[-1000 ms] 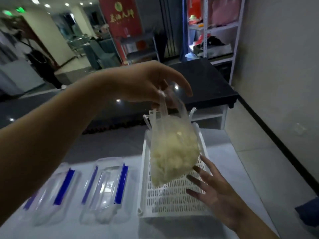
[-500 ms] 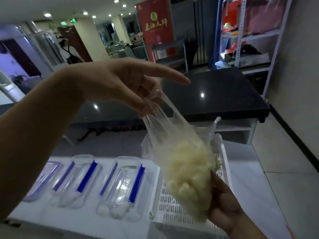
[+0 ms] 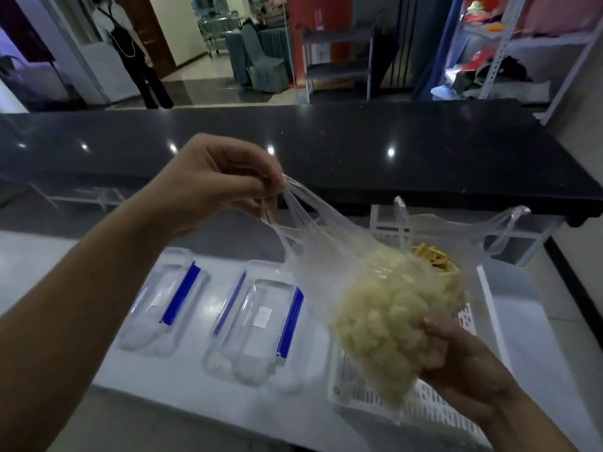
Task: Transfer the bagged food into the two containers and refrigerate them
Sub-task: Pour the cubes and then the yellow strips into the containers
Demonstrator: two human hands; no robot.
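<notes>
A clear plastic bag of pale yellow food (image 3: pixel 385 308) hangs tilted above the white table. My left hand (image 3: pixel 222 181) pinches the bag's handles, pulled up and to the left. My right hand (image 3: pixel 456 360) cups and grips the bag's bottom from below. Two clear containers with blue clips sit on the table under my left arm: one at the left (image 3: pixel 163 301), one in the middle (image 3: pixel 257 321). A second bag with orange-yellow food (image 3: pixel 434 259) lies in the white slotted basket (image 3: pixel 437 409) behind the held bag.
A long black counter (image 3: pixel 359 151) runs behind the white table (image 3: pixel 522 337). A person in black (image 3: pixel 137 60) stands in the far room at the left. Metal shelves (image 3: pixel 509 53) with goods stand at the back right.
The bag has tilted further, its handles drawn out to the left by my left hand. My right hand has gone from open beside the bag to gripping its bottom. The view has dropped toward the table.
</notes>
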